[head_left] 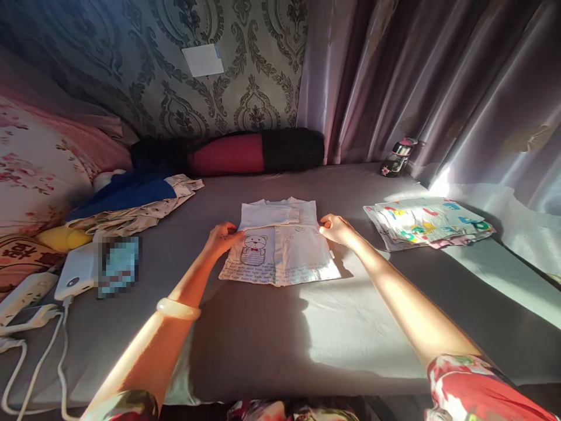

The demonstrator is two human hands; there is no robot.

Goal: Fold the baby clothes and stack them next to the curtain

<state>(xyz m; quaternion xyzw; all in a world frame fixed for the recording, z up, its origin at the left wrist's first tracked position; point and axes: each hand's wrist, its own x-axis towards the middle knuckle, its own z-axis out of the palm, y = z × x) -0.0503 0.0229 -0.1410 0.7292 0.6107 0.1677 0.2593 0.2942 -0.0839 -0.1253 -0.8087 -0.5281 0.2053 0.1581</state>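
Observation:
A small white baby shirt [298, 251] lies flat on the grey bed sheet, its sleeves folded across the upper front. It has a bear drawing on one side and printed lettering along the hem. My left hand [224, 237] pinches the shirt's left edge below the fold, fingers closed. At the opposite edge, my right hand [338, 228] has its thumb and fingers together on the fabric. Both hands rest at about the same height on the shirt, one on each side.
Folded printed clothes [425, 219] lie to the right, with a dark bottle [398, 158] behind them. A dark-and-red roll [228, 153] lies along the wall. On the left are a clothes pile [127, 196], a white power bank [79, 272], cables and a power strip [24, 295].

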